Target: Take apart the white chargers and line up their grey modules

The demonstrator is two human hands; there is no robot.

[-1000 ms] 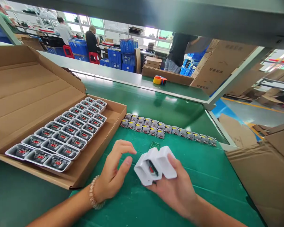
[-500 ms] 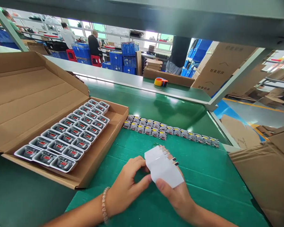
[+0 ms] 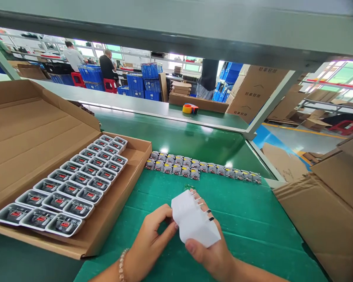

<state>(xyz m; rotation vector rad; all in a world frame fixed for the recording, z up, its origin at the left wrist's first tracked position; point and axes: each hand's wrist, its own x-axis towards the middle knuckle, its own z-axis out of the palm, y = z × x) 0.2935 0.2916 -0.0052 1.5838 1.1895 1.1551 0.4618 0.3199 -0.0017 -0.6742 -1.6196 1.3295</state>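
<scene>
White plastic plug casings (image 3: pixel 194 221), pressed together side by side, rest in my right hand (image 3: pixel 214 254). Metal prongs, some with black parts, stick out along their right side. My right thumb lies across the near face, while the other fingers wrap behind. At the casings' left edge, the thumb and forefinger of my left hand (image 3: pixel 148 237) come together and touch it; the fingertips are partly hidden. Just beyond the casings, a small green circuit board (image 3: pixel 189 187) lies on the green mat (image 3: pixel 247 231).
An open cardboard box (image 3: pixel 117 211) on the left holds rows of white trays (image 3: pixel 66 225) with dark parts and red labels. Grey circuit assemblies (image 3: pixel 176 169) line the mat's far side. A tape dispenser (image 3: pixel 190 109) sits on the ledge. Cartons (image 3: pixel 320 219) stand right; people work beyond.
The view has shifted, so the box and bench appear lower and further left. Both hands keep their places on the white casings, with only a slight tilt.
</scene>
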